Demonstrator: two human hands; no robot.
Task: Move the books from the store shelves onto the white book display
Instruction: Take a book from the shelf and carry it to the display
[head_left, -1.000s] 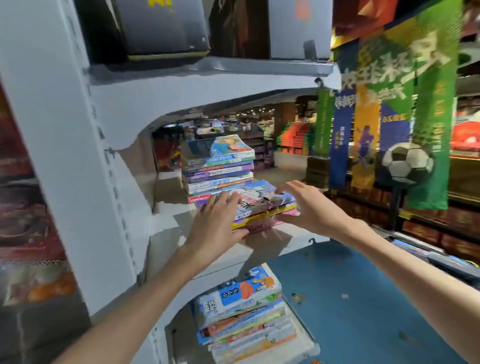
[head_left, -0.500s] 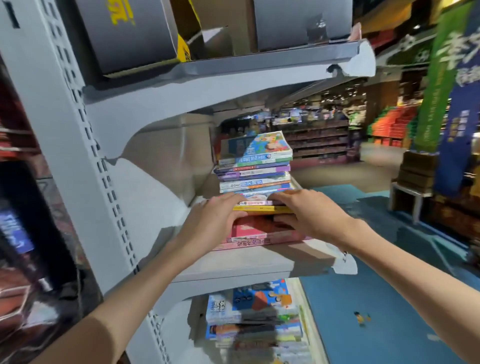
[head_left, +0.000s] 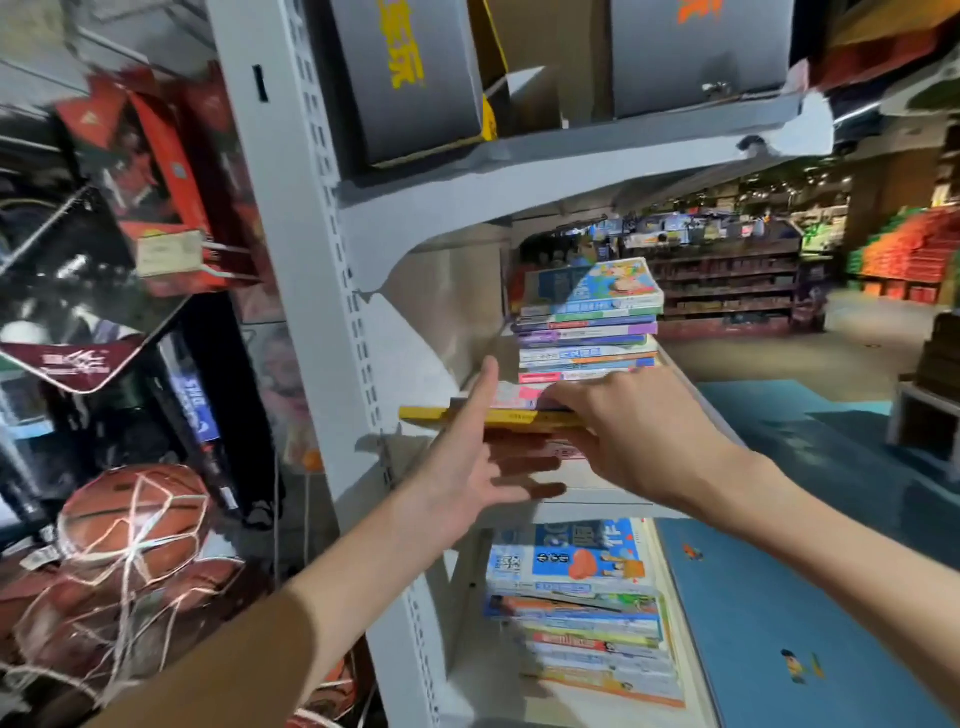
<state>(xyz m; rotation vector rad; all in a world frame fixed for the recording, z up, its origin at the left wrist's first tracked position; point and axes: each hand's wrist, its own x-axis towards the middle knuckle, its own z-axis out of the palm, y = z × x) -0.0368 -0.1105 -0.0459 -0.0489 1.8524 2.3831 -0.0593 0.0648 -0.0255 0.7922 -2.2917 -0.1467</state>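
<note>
**Both hands on a short stack of books at the middle shelf**

At the far left of the frame, basketballs hang in string netting, with red boxed goods above them in the upper left. Just right of these rises the white perforated upright of the shelf unit.

Left of centre, the left hand is spread wide: its thumb points up along the near edge of a yellow book, and its straight fingers lie beneath the small stack of books at the front of the middle shelf. The yellow book juts out leftward past the shelf bracket. Just right of centre, the right hand curls its fingers over the stack's right end, thumb below, gripping it.

Behind the hands, a taller pile of colourful books stands on the same shelf. On the lower shelf, bottom centre, lies another pile. Grey boxes sit on the top shelf. At right, blue floor and blurred store aisles.
</note>
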